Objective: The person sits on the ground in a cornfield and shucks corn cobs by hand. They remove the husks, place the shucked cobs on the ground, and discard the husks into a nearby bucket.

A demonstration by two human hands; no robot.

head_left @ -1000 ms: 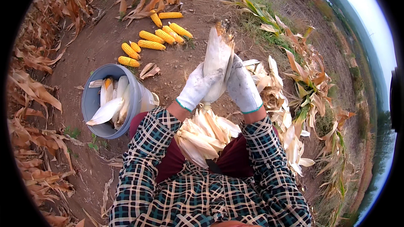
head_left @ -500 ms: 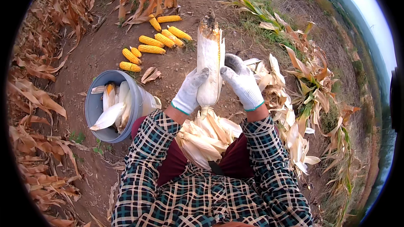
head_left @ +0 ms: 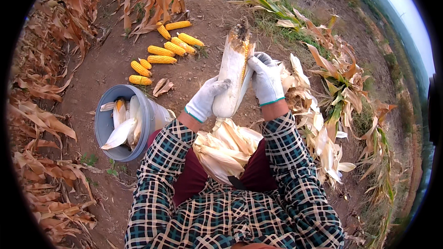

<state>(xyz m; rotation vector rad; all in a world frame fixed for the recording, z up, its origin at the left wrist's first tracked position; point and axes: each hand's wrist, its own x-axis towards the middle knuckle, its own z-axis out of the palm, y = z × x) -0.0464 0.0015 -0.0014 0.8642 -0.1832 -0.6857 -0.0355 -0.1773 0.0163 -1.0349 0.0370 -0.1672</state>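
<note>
An ear of corn (head_left: 229, 74) in pale dry husk stands upright before me, its dark tip away from me and leaning a little right. A strip of yellow kernels shows along its right side. My left hand (head_left: 206, 97), in a white knitted glove, is closed around its lower left side, thumb across the front. Higher up on the right, my gloved right hand (head_left: 266, 76) pinches the husk edge beside the bared kernels. Below the ear, a heap of stripped husks (head_left: 226, 150) lies between my legs.
At the left a grey-blue bucket (head_left: 146, 124) lies tipped, with ears still in husk inside. Several bare yellow cobs (head_left: 160, 59) lie on the soil beyond it. More husks (head_left: 323, 143) and dry stalks (head_left: 341, 87) are strewn at the right. Dry corn plants (head_left: 41, 110) line the left.
My right hand has moved up the ear and now grips the husk edge, which stands further off the kernels. The ear has tilted with its tip to the right.
</note>
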